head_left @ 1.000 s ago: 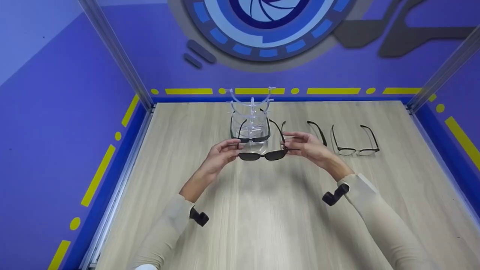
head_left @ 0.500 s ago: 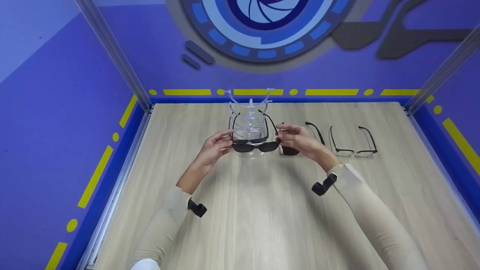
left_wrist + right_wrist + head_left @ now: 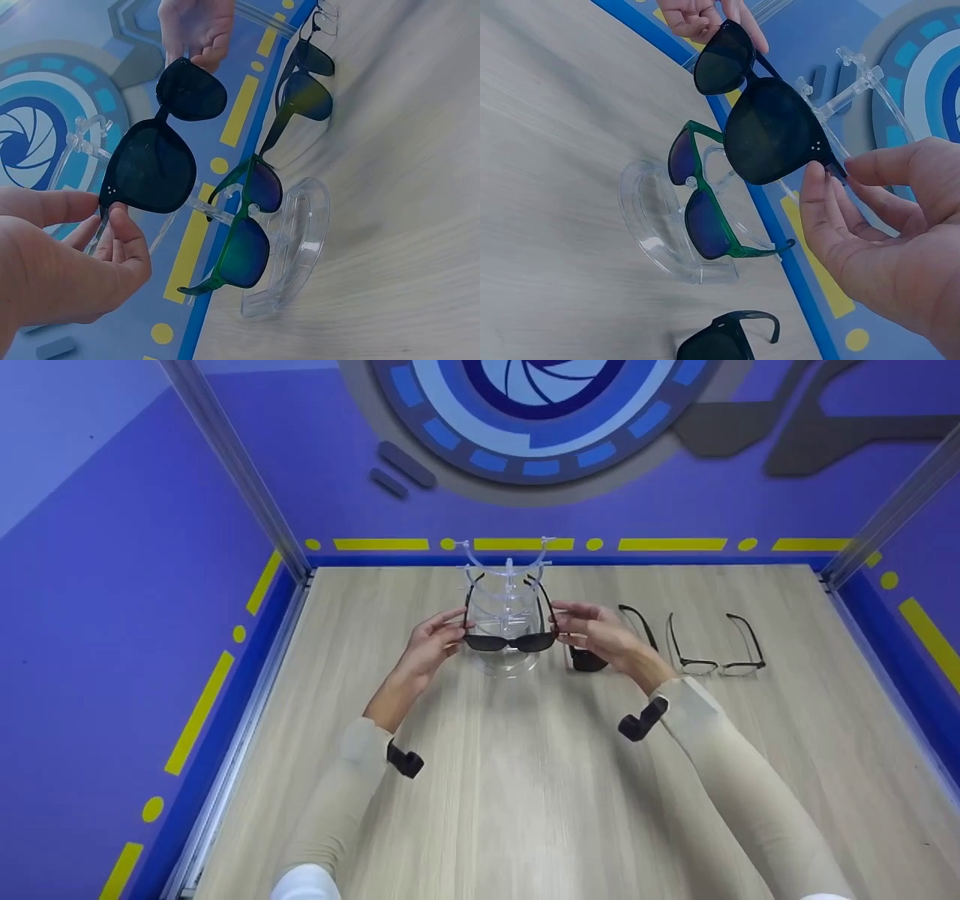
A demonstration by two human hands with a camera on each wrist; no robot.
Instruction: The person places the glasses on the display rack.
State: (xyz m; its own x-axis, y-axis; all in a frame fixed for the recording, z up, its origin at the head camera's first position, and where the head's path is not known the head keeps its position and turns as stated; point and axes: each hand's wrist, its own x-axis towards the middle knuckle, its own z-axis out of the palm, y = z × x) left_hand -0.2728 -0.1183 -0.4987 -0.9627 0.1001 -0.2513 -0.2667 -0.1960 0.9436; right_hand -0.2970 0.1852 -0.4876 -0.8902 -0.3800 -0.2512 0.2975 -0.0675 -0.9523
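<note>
Both hands hold one pair of black sunglasses (image 3: 511, 643) in front of a clear display stand (image 3: 509, 577). My left hand (image 3: 429, 649) pinches the frame at its left hinge, and my right hand (image 3: 606, 639) pinches the right hinge. The dark lenses face me, while the temples reach back along either side of the stand's upper arms. Lower on the stand, a green-framed pair of sunglasses (image 3: 246, 251) rests on a tier, seen in both wrist views; from the head view the held pair covers it.
Dark sunglasses (image 3: 589, 661) lie on the table beside the stand, partly behind my right hand. Farther right are clear-lensed eyeglasses (image 3: 741, 667) with temples spread. A blue patterned panel (image 3: 645, 514) closes off the back, and another panel (image 3: 150, 607) stands along the left.
Both hands have carried the black sunglasses away from me and slightly left, bringing them up against the stand. The green pair behind is now hidden in the head view.
</note>
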